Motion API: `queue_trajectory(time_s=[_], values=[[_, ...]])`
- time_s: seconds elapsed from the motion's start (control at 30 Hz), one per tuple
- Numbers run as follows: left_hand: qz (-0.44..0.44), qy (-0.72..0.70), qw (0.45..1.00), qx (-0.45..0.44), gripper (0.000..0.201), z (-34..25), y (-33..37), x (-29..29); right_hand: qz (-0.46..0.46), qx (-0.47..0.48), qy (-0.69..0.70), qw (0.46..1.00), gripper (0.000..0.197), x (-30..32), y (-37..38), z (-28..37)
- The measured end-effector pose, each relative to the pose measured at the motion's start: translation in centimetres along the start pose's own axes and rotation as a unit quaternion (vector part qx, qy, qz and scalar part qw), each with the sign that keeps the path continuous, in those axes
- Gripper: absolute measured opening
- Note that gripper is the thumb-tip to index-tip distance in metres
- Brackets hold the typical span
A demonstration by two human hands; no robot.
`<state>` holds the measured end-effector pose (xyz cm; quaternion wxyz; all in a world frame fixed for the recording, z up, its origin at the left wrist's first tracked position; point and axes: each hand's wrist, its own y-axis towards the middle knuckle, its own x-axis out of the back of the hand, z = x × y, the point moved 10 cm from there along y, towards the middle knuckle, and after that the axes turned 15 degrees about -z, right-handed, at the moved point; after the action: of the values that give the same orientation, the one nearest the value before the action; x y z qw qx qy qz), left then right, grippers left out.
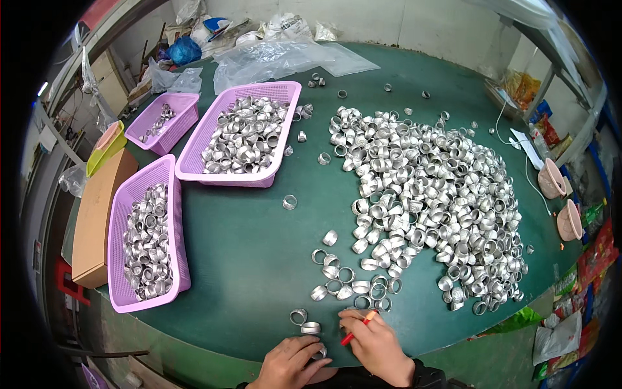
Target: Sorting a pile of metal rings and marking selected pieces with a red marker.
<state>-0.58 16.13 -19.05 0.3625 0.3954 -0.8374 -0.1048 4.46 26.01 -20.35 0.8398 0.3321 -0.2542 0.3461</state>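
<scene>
Near the table's front edge, my left hand [288, 364] is closed around a silver metal ring [319, 352], its thumb and fingers on either side. Just to the right, my right hand [379, 350] grips a slim red pen-like tool [348, 339] slanting between its fingers; its exact kind is unclear. That hand's fingertips are close to a few loose rings. Directly beyond my left fingers lie two more rings, one a wide silver band [311, 328]. A large pile of similar rings [427, 188] covers the right part of the green table [249, 259].
Purple baskets holding rings stand on the left: a near one [184, 272], a larger one [272, 178] and a small one [165, 144]. A cardboard box [97, 217] is beside them. Clear plastic sheeting [272, 63] lies at the back. Two pink cups [569, 222] sit at the right edge.
</scene>
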Motion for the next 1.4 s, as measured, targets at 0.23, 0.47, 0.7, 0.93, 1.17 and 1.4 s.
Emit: queue_trajectory(time_s=[0.23,0.47,0.7,0.93,1.17,1.4], values=[[0.041,-0.071,0.995,0.062,0.026,0.6,-0.7,-2.0,-0.141,-0.206,0.158,0.955,0.012,4.0,-1.3,-6.1],[0.089,0.002,0.996,0.032,0.025,0.8,-0.7,-3.8,-0.149,-0.335,0.202,0.908,0.013,5.1,-1.4,-8.9],[0.1,-0.036,0.993,0.05,0.026,0.1,-0.2,-3.2,-0.033,-0.315,0.013,0.948,0.019,7.0,-3.5,-7.8],[0.128,0.007,0.991,0.03,0.025,0.9,-0.4,-4.1,-0.011,-0.038,-0.021,0.999,0.023,6.7,-2.1,-5.1],[0.103,-0.024,0.99,0.088,0.026,1.6,-0.7,-3.7,0.02,-0.085,-0.029,0.996,0.029,6.0,-2.6,-5.5],[0.086,-0.086,0.983,0.141,0.02,1.9,-0.7,-3.3,0.046,-0.088,0.078,0.992,0.03,4.9,-3.8,-5.7]])
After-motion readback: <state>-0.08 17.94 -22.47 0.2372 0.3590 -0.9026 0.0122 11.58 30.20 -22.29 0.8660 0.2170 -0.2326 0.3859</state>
